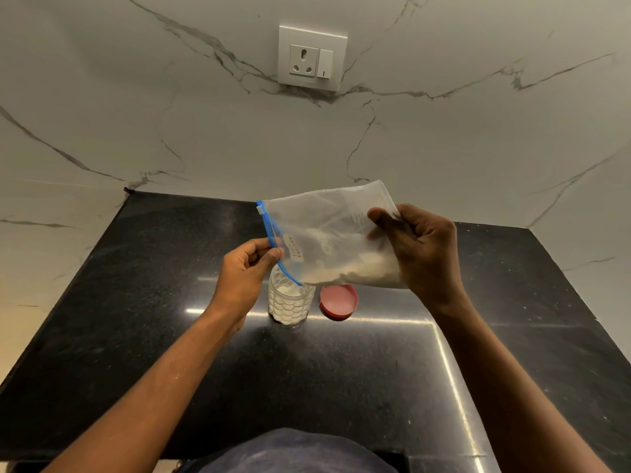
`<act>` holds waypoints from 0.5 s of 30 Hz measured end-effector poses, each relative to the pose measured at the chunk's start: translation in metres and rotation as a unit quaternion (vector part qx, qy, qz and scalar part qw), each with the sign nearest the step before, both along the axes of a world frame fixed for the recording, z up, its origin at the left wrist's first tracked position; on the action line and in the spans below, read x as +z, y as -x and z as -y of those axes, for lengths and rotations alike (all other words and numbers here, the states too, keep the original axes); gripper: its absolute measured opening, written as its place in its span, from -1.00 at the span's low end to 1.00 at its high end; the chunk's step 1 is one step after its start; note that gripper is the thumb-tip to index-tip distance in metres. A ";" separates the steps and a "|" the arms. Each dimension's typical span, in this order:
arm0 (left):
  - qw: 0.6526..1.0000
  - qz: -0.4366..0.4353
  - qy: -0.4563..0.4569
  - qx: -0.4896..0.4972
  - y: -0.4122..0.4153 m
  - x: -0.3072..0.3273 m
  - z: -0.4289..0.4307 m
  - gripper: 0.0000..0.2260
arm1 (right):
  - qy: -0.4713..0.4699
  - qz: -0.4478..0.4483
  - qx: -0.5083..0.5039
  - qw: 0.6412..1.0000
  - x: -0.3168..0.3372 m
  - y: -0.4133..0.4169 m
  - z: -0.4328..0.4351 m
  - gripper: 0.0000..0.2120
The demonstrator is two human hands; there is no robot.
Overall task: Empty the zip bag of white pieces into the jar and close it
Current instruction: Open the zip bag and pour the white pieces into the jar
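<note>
- Black speckled counter (170, 336) carries a clear dimpled jar (290, 302), open and partly filled with white pieces (288, 293).
- A red lid (338, 301) lies just right of the jar, on the counter.
- Left hand (244, 271) pinches the bag's blue zip strip (273, 240) between thumb and fingers.
- Right hand (423, 249) clamps the bag's far end.
- The bag (327, 230) hangs tilted above the jar, white powdery pieces pooled low; its small white label (293, 249) is handwritten, illegible.
- A white socket (311, 58) sits on the marble wall.
</note>
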State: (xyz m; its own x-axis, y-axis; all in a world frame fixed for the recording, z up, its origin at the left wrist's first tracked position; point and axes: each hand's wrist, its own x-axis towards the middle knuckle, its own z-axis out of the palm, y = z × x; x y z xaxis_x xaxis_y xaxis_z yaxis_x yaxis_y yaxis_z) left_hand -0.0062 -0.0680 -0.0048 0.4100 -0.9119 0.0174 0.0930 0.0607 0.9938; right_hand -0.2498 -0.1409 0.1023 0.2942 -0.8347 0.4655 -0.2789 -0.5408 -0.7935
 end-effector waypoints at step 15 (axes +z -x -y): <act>1.000 -0.018 0.003 0.000 -0.001 0.001 0.002 -0.79 | -0.012 -0.003 -0.009 1.000 0.004 0.000 0.004 -0.77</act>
State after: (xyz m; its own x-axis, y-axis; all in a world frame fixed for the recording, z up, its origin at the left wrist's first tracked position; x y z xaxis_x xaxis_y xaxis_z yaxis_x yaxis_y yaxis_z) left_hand -0.0057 -0.0701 -0.0039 0.4104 -0.9119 0.0081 0.1296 0.0671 0.9893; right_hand -0.2499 -0.1447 0.1064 0.2825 -0.8509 0.4429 -0.2937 -0.5163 -0.8045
